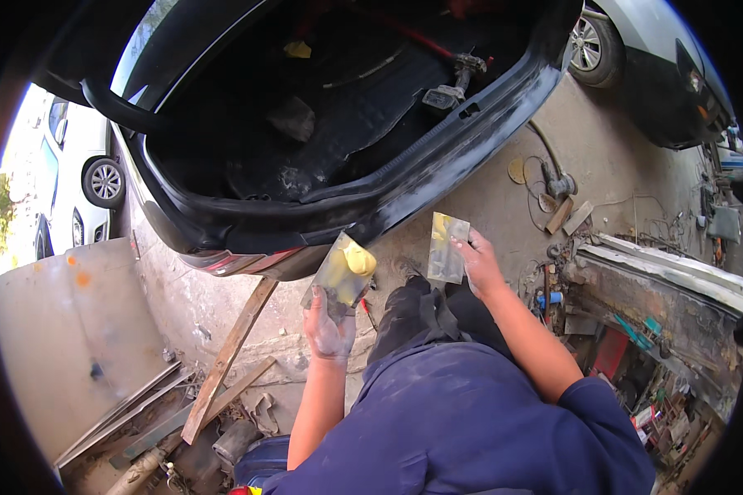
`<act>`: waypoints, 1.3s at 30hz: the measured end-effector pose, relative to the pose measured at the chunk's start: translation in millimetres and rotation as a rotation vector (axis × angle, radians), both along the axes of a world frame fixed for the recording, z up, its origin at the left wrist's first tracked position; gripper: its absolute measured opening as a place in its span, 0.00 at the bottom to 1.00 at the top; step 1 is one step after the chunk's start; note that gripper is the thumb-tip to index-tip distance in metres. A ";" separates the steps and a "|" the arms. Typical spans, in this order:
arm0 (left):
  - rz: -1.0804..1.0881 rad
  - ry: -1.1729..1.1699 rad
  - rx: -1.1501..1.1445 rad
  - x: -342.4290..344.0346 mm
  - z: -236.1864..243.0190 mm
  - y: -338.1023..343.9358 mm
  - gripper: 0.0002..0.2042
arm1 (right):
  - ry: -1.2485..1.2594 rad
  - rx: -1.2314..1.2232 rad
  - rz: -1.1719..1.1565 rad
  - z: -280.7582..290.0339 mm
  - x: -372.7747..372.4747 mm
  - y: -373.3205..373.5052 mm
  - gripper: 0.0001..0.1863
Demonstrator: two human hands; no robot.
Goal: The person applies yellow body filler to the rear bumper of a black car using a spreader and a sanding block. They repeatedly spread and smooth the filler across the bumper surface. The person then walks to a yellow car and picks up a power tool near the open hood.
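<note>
My left hand [330,334], dusted white, holds a flat grey rectangular mixing plate [332,276] from below. A thick lump of yellow putty [359,259] sits near its upper right corner, with thinner smears beside it. My right hand [482,266] pinches the right edge of a thin rectangular putty spreader [446,262]. Yellow putty coats the spreader's upper part. Plate and spreader are apart. Both are held in front of a dark car's rear, its open trunk edge [264,216] nearest the plate. A whitish, sanded-looking patch [470,162] runs along the rear edge.
Inside the trunk lie a battery power tool [446,97] and a yellow scrap [297,49]. Wooden planks [231,355] lean at the lower left beside a large panel [74,330]. A cluttered bench [652,289] stands at right. A hose and wood blocks [557,217] lie on the floor.
</note>
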State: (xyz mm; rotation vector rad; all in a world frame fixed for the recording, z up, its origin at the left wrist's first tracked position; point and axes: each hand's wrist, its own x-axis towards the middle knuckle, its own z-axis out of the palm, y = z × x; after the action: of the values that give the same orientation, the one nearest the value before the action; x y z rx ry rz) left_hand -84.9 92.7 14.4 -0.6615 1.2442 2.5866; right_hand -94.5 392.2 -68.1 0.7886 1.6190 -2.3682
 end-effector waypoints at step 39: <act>-0.066 0.452 -0.463 25.2 73.7 272.8 0.20 | 0.900 0.901 0.376 164.1 67.7 152.9 0.26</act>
State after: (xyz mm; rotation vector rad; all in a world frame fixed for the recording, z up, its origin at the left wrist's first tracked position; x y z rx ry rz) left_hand -59.7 365.6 88.1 -0.0848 1.9964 2.4840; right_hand -26.9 545.1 96.0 -0.6288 2.8872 -1.6988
